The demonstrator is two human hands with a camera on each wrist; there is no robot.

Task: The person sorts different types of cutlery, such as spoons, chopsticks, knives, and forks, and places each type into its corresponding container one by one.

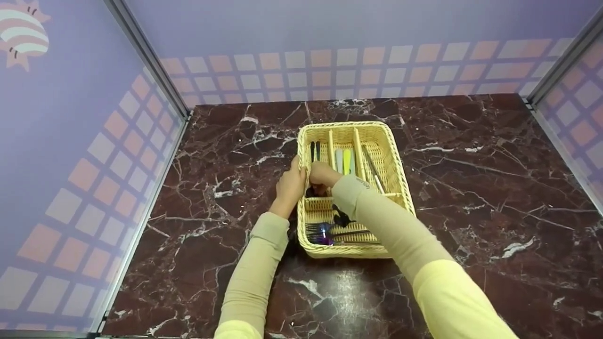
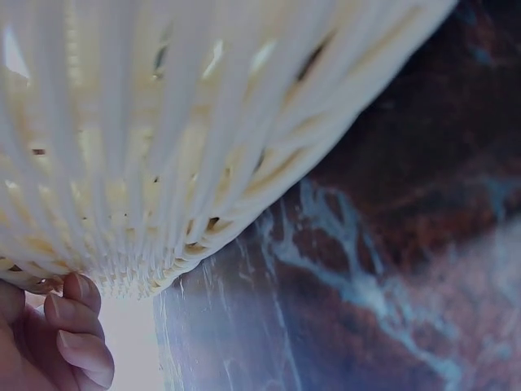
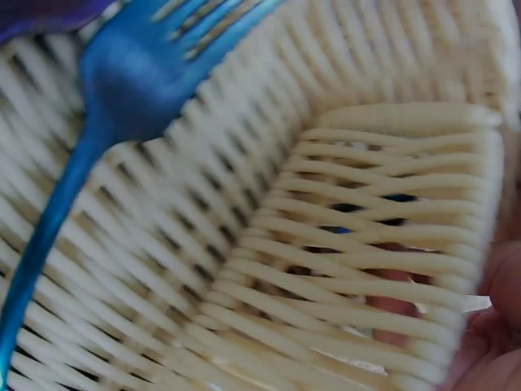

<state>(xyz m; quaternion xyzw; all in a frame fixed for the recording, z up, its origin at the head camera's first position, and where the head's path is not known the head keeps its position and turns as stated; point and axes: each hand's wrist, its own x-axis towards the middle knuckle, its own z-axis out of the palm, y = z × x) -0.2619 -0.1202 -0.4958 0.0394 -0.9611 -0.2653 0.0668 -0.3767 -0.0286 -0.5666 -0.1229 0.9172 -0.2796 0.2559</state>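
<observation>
A cream woven cutlery basket [image 1: 404,188] with dividers stands on the dark marbled table. At its left side, my left hand [image 1: 291,186] grips the rim; in the left wrist view its curled fingers [image 2: 81,334] touch the woven wall. My right hand [image 1: 324,174] reaches down into the left compartment, among dark utensils [image 1: 314,149]. In the right wrist view, part of that hand [image 3: 488,326] shows behind a woven divider [image 3: 358,236], and whether it pinches anything is hidden. A blue fork [image 3: 134,90] lies in the front compartment beside a purple utensil [image 3: 49,16].
The middle compartment holds flat handles, including a yellow-green one [image 1: 347,161]. A thin stick-like utensil [image 1: 372,167] leans in the right compartment. Patterned panels [image 1: 348,61] enclose the marbled tabletop [image 1: 476,188] at the back and both sides.
</observation>
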